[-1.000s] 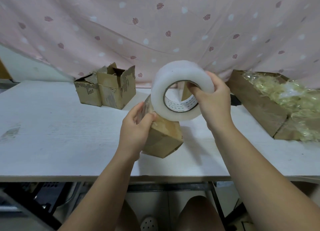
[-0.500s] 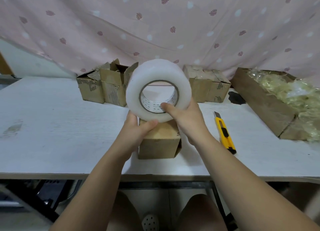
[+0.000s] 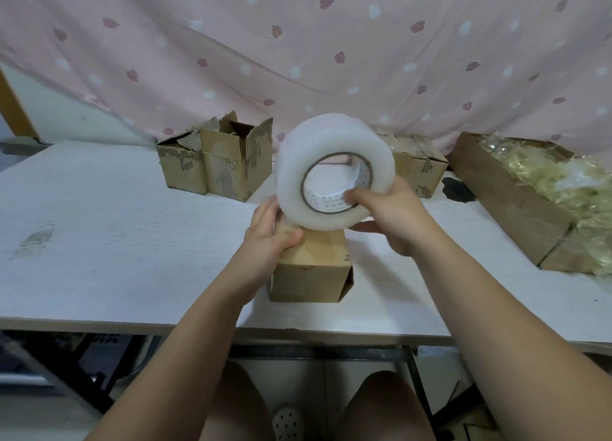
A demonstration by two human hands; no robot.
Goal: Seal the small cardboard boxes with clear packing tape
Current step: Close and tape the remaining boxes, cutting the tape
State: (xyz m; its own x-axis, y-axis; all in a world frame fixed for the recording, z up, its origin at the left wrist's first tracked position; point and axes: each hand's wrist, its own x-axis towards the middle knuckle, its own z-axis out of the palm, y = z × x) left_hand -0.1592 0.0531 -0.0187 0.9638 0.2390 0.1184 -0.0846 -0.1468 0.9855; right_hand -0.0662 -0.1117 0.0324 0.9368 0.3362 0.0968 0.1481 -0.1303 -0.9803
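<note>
Your right hand (image 3: pixel 394 215) grips the roll (image 3: pixel 331 135) of clear tape: 1 digit hooks into the brown card core and the others curl under the rim, so the fat, milky, glossy ring stands on edge with its hole facing you. Your left hand (image 3: pixel 270 232) holds the box (image 3: pixel 311 271), thumb bent over the left of its top and fingers wrapped behind, partly hidden by the roll. The box is a small brown corrugated cube sitting on the table (image 3: pixel 116 235) near the front edge, about the middle, right below the roll; whether the roll touches its top you cannot tell. A flap on the box's right side stands a little ajar. The table is a flat white board with faint grain and a grey scuff at the left. At the back left 2 open boxes (image 3: pixel 231 165) sit side by side, ragged flaps up; behind the roll are shut boxes (image 3: pixel 420 169). At the right a long brown carton (image 3: pixel 510 202) holds crinkled yellowish film (image 3: pixel 569 182). A pink curtain (image 3: pixel 298 59) printed with leaves and pale dots hangs in soft folds behind
</note>
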